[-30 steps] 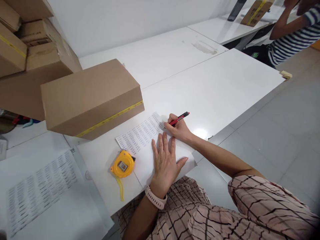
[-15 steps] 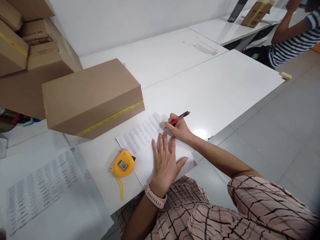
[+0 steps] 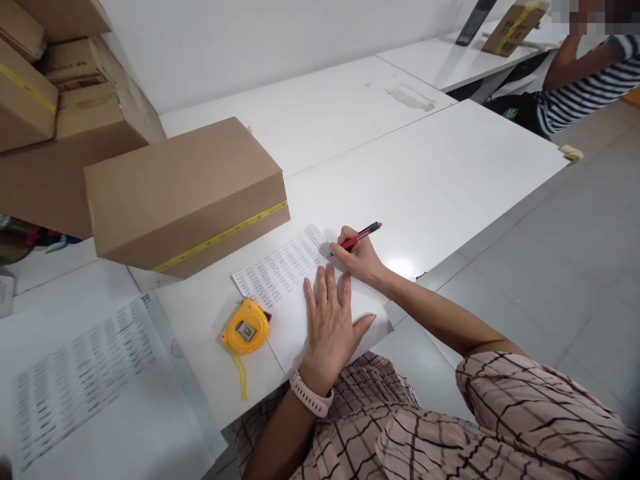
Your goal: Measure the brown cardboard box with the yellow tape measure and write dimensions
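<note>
A sheet of paper (image 3: pixel 285 320) with columns of handwritten figures lies on the white table. My left hand (image 3: pixel 330 310) rests flat on its lower part, fingers spread. Near the sheet's upper right edge, my right hand (image 3: pixel 361 259) is closed round a red and black pen (image 3: pixel 367 232), with the tip down at the paper. A yellow tape measure (image 3: pixel 247 327) sits left of my left hand, partly over the paper's edge, its yellow wrist strap trailing toward the table's front. Behind the sheet stands a closed cardboard box (image 3: pixel 185 190) with yellow tape along its side.
Another written sheet (image 3: pixel 85 373) lies on a folder at the lower left. Several cardboard boxes (image 3: pixel 75 133) are piled at the upper left. A person in a striped shirt (image 3: pixel 590 87) sits at the far right, near a small taped box (image 3: pixel 515 28).
The top end of the pen has shifted very slightly to the right. My left hand, the paper and the tape measure stay in place.
</note>
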`<state>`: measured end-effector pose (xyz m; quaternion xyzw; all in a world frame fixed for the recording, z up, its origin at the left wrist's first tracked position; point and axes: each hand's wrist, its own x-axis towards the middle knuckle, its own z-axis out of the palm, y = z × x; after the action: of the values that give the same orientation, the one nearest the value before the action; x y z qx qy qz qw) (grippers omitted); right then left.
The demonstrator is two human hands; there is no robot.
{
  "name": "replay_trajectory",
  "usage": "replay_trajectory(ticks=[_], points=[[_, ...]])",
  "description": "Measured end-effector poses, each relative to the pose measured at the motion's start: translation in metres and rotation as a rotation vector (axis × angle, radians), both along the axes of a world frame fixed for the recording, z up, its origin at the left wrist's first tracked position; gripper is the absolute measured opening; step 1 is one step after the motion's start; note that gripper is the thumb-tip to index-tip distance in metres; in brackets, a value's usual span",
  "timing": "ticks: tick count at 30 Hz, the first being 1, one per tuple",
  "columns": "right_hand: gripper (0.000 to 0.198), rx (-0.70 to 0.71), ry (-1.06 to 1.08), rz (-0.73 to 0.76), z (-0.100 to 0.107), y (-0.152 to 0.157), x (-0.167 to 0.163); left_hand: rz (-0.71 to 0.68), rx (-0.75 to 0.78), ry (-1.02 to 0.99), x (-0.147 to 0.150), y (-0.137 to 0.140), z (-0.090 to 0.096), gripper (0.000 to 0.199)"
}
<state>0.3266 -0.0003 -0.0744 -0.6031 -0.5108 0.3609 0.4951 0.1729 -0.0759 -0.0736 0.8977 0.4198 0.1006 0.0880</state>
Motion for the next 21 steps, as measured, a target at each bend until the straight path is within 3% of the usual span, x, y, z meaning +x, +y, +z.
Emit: replay_trajectory(ticks=[18, 21], points=[[0.029, 0.027, -0.013, -0.028, -0.0002, 0.0002, 0.0004, 0.000, -0.002, -0.023, -0.0007, 0.0000, -0.0013, 0.084], [0.029, 0.072, -0.009, -0.104, -0.0021, 0.0024, 0.0032, 0.000, 0.000, -0.041, -0.0017, 0.0008, -0.0001, 0.083]])
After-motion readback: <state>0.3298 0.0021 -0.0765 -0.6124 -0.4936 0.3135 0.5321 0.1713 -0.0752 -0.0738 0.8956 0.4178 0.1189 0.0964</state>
